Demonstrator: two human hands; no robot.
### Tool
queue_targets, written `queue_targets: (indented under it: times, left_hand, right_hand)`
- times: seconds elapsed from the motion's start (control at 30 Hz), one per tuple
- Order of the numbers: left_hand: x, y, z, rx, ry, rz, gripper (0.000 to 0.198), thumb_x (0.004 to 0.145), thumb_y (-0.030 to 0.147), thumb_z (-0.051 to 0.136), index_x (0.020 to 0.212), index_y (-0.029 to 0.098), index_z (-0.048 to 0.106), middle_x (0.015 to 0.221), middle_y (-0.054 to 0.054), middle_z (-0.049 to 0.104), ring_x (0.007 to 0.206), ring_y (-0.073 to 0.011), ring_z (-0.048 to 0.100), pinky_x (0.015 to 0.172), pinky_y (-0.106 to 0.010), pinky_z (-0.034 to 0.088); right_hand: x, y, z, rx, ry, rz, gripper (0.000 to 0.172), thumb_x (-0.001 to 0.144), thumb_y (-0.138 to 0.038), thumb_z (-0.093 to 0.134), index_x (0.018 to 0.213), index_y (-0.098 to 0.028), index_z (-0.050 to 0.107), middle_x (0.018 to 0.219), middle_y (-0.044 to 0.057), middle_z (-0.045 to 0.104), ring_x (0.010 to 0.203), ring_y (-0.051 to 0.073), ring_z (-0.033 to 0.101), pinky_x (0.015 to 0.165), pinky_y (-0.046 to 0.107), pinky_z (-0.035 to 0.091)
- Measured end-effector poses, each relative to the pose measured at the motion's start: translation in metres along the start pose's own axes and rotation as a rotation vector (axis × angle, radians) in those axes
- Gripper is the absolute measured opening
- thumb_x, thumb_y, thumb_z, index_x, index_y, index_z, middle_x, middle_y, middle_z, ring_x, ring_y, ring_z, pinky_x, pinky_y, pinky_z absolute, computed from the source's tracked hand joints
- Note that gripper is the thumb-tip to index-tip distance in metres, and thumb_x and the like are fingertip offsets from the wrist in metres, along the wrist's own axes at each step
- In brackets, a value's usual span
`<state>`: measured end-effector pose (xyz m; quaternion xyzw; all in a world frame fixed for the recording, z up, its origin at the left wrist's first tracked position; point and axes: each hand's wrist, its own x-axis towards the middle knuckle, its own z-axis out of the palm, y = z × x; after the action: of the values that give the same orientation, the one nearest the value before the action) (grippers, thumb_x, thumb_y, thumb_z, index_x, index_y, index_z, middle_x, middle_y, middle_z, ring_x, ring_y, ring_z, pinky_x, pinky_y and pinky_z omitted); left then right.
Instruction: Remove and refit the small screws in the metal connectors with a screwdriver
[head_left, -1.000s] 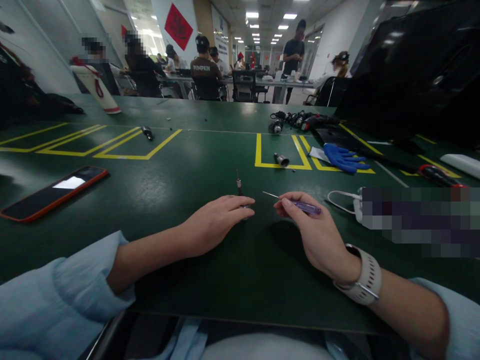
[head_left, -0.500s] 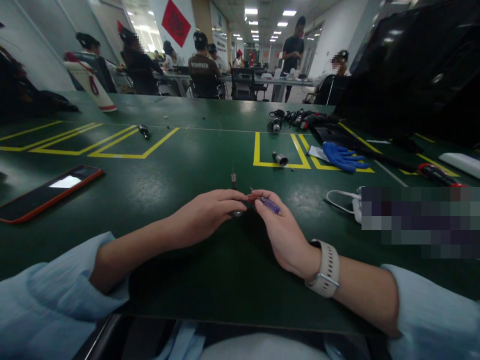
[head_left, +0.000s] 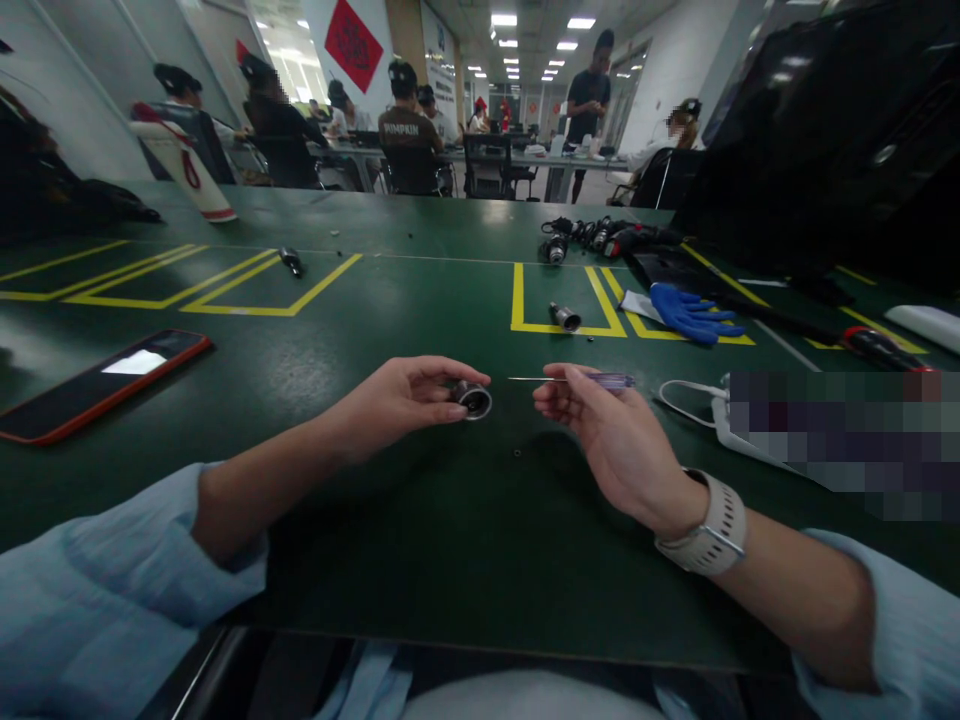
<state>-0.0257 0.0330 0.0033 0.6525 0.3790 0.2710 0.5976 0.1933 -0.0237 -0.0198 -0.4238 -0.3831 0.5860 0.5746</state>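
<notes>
My left hand [head_left: 409, 400] is closed around a dark metal socket-like part [head_left: 474, 402], pinched between thumb and fingers with its round hollow end facing me. Across from it, my right hand [head_left: 600, 420] grips a thin screwdriver [head_left: 613, 380] with a see-through purple handle. Its slim shaft points left towards the metal part, and a small gap separates the two. On the table between and below my hands lies a tiny ring [head_left: 517, 453]. A similar metal part [head_left: 565, 318] rests beyond my right hand, inside a yellow taped outline.
A phone [head_left: 105, 385] with an orange edge lies left. Another dark metal piece [head_left: 291, 262] sits farther back. To the right are a blue glove [head_left: 694, 314], a red-and-black tool [head_left: 885, 350] and a white cabled object [head_left: 724, 415]. Cabled parts [head_left: 592, 238] are piled behind. People sit beyond.
My hands have drawn apart, the right one moving right with the screwdriver. The metal part has turned so its hollow end faces me. The tiny ring now shows on the table.
</notes>
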Motion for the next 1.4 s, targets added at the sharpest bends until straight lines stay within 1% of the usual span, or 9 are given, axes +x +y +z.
queue_targets:
  times: [0.17,0.27,0.53,0.73,0.87,0.97,1.07,1.17,1.4]
  left_hand:
    - [-0.001,-0.002,0.001,-0.036,0.029,-0.031,0.032,0.07,0.01,0.072,0.101,0.017,0.067,0.109,-0.006,0.069,0.095,-0.0172,0.066,0.087,-0.03,0.052]
    - [-0.001,-0.002,0.002,-0.05,0.03,-0.037,0.032,0.07,0.01,0.072,0.101,0.017,0.067,0.108,-0.006,0.07,0.094,-0.0169,0.066,0.086,-0.03,0.053]
    - [-0.004,-0.002,0.01,-0.115,0.026,-0.018,0.031,0.069,0.009,0.072,0.099,0.018,0.068,0.108,-0.006,0.07,0.095,-0.0167,0.066,0.085,-0.029,0.052]
    - [-0.006,-0.001,0.014,-0.148,0.039,0.003,0.028,0.067,0.011,0.074,0.094,0.018,0.07,0.106,-0.006,0.07,0.096,-0.0185,0.065,0.086,-0.032,0.051]
    - [-0.007,-0.002,0.013,-0.142,0.032,0.011,0.029,0.068,0.013,0.074,0.096,0.019,0.069,0.107,-0.006,0.07,0.096,-0.0186,0.065,0.088,-0.033,0.05]
    - [-0.007,-0.001,0.014,-0.136,0.061,0.001,0.029,0.067,0.013,0.074,0.096,0.017,0.068,0.106,-0.006,0.07,0.095,-0.0193,0.066,0.087,-0.034,0.051]
    - [-0.007,0.001,0.016,-0.129,0.106,-0.027,0.028,0.068,0.013,0.073,0.095,0.016,0.068,0.102,-0.007,0.071,0.09,-0.0196,0.067,0.083,-0.034,0.053]
    - [-0.008,0.002,0.018,-0.127,0.099,-0.031,0.028,0.068,0.013,0.073,0.096,0.016,0.068,0.102,-0.007,0.071,0.09,-0.0195,0.066,0.081,-0.033,0.054]
    - [-0.008,0.001,0.018,-0.126,0.065,-0.023,0.028,0.069,0.015,0.073,0.097,0.017,0.067,0.108,-0.007,0.069,0.095,-0.0195,0.066,0.083,-0.032,0.054]
  right_hand:
    - [-0.007,-0.008,-0.004,0.006,0.022,-0.098,0.018,0.084,-0.034,0.061,0.085,-0.018,0.069,0.076,0.0,0.065,0.072,0.011,0.059,0.069,0.025,0.048]
    - [-0.01,-0.008,-0.005,-0.026,-0.034,-0.213,0.017,0.086,-0.032,0.06,0.082,-0.02,0.071,0.073,-0.001,0.065,0.069,0.01,0.059,0.066,0.023,0.048]
    - [-0.027,-0.007,0.002,-0.501,-0.274,-0.431,0.014,0.088,-0.02,0.056,0.095,-0.02,0.068,0.081,0.001,0.067,0.076,0.013,0.063,0.07,0.027,0.049]
    - [-0.027,-0.007,0.006,-0.632,-0.307,-0.536,0.017,0.087,-0.016,0.053,0.096,-0.02,0.067,0.081,0.002,0.067,0.077,0.015,0.063,0.071,0.031,0.049]
    - [-0.029,-0.009,0.003,-0.612,-0.26,-0.554,0.015,0.087,-0.018,0.053,0.092,-0.02,0.067,0.08,0.002,0.066,0.076,0.015,0.062,0.069,0.03,0.048]
    - [-0.03,-0.011,-0.001,-0.567,-0.182,-0.57,0.017,0.088,-0.021,0.051,0.079,-0.021,0.065,0.068,0.0,0.061,0.064,0.014,0.058,0.06,0.028,0.045]
    - [-0.026,-0.014,-0.003,-0.62,-0.109,-0.468,0.024,0.087,-0.026,0.051,0.067,-0.019,0.061,0.056,-0.001,0.055,0.053,0.013,0.053,0.05,0.026,0.04]
    - [-0.021,-0.013,-0.004,-0.729,-0.108,-0.344,0.026,0.087,-0.029,0.05,0.065,-0.018,0.061,0.052,-0.002,0.054,0.049,0.013,0.052,0.047,0.025,0.039]
    - [-0.016,-0.007,-0.003,-0.803,-0.133,-0.337,0.028,0.089,-0.031,0.048,0.069,-0.017,0.061,0.053,-0.002,0.054,0.05,0.013,0.052,0.049,0.025,0.039]
